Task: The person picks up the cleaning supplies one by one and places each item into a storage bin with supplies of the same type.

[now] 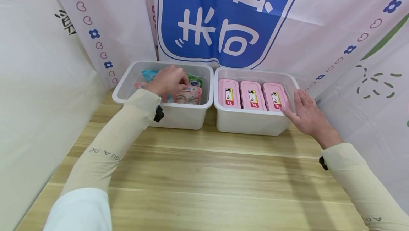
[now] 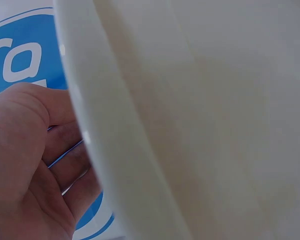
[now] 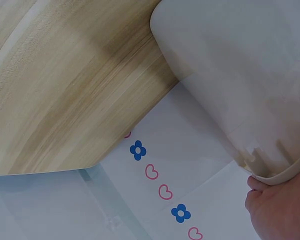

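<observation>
My left hand (image 1: pixel 170 79) reaches into the left white bin (image 1: pixel 163 112), its curled fingers at the top edge of a pink printed pouch (image 1: pixel 188 95), which it seems to pinch. Around it are a blue pouch (image 1: pixel 148 74), a green pouch (image 1: pixel 195 81) and more pink packaging, partly covered by the hand. In the left wrist view the bin's rim hides the fingertips of the left hand (image 2: pixel 35 155). My right hand (image 1: pixel 308 115) rests on the right rim of the right white bin (image 1: pixel 252 122), fingers straight and thumb across the front corner. The right wrist view shows this hand (image 3: pixel 282 210) against the rim.
In the right bin, pink lidded boxes (image 1: pixel 252 95) with labels stand side by side. Both bins sit next to each other at the back of a wooden table (image 1: pixel 204 181). A printed cloth (image 1: pixel 204 21) hangs behind, with white cloth walls at the sides.
</observation>
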Action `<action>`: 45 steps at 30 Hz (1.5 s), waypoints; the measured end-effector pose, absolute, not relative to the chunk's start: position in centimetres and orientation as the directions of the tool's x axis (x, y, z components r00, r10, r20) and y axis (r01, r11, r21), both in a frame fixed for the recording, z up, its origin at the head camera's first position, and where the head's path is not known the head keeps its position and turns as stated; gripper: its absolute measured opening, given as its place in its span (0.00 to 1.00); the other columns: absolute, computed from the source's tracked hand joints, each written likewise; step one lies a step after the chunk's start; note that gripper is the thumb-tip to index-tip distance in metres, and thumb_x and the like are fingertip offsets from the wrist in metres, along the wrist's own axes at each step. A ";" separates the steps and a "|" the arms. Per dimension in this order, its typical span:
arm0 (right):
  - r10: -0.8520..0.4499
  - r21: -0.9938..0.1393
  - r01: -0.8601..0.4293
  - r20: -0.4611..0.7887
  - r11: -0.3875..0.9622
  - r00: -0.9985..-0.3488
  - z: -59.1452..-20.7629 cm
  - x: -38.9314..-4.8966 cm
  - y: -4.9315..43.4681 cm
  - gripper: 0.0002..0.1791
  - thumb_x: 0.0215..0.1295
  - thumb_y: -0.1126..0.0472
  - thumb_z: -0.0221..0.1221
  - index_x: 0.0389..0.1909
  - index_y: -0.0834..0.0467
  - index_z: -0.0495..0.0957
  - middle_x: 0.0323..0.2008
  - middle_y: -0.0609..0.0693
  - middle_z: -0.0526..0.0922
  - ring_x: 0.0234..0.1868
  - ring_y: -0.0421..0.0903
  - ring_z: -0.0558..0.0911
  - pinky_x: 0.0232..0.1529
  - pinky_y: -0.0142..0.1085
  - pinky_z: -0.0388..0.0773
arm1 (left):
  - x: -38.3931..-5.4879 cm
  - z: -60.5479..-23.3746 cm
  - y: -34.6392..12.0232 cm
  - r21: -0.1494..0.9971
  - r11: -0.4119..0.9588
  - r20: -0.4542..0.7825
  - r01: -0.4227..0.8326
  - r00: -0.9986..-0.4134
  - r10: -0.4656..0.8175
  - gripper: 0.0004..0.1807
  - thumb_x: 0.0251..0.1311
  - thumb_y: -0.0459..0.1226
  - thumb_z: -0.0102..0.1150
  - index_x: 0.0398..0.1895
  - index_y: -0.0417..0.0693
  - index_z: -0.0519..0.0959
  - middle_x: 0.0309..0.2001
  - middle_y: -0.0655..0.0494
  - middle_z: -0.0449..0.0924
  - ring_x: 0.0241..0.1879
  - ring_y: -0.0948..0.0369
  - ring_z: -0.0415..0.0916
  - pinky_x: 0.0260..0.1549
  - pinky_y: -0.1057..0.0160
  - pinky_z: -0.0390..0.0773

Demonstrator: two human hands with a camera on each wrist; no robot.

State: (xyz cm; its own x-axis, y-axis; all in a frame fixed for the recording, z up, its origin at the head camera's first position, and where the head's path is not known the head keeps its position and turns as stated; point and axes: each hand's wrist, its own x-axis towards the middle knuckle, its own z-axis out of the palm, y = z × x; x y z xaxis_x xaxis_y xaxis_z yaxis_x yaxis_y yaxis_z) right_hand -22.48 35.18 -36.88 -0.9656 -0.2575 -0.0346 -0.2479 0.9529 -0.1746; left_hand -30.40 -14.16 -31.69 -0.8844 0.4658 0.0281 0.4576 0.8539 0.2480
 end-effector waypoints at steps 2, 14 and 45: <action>-0.255 -0.177 -0.245 -0.036 0.953 -0.966 -36.9 -22.5 35.2 0.53 0.82 0.33 0.36 0.82 0.71 0.29 0.84 0.71 0.28 0.85 0.71 0.35 0.83 0.68 0.37 | -30.5 -31.8 -14.2 0.252 0.854 0.025 0.455 -0.885 0.465 0.09 0.71 0.36 0.64 0.45 0.47 0.92 0.45 0.49 0.92 0.45 0.53 0.85 0.49 0.50 0.86; -0.248 -0.185 -0.240 -0.021 0.953 -0.969 -36.9 -22.4 35.0 0.53 0.82 0.33 0.37 0.83 0.70 0.30 0.84 0.71 0.31 0.85 0.70 0.36 0.83 0.67 0.37 | -30.6 -32.3 -13.9 0.284 0.861 -0.022 0.423 -0.895 0.446 0.09 0.73 0.36 0.62 0.47 0.48 0.91 0.48 0.48 0.91 0.31 0.56 0.90 0.52 0.50 0.88; -0.259 -0.164 -0.250 -0.030 0.954 -0.966 -36.7 -22.4 35.0 0.53 0.82 0.33 0.36 0.82 0.71 0.28 0.84 0.72 0.29 0.85 0.72 0.37 0.82 0.69 0.36 | -29.6 -31.6 -14.2 0.318 0.862 -0.061 0.394 -0.899 0.433 0.10 0.71 0.36 0.64 0.48 0.45 0.89 0.47 0.47 0.90 0.39 0.53 0.89 0.54 0.48 0.86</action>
State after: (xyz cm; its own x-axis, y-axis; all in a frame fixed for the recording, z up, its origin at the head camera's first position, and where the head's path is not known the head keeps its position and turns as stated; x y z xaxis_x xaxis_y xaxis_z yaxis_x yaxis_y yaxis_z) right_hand -22.42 35.04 -36.67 -0.9655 -0.2586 -0.0297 -0.2505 0.9541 -0.1642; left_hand -29.56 -14.24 -31.58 -0.8992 0.4332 -0.0612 0.3938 0.8624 0.3180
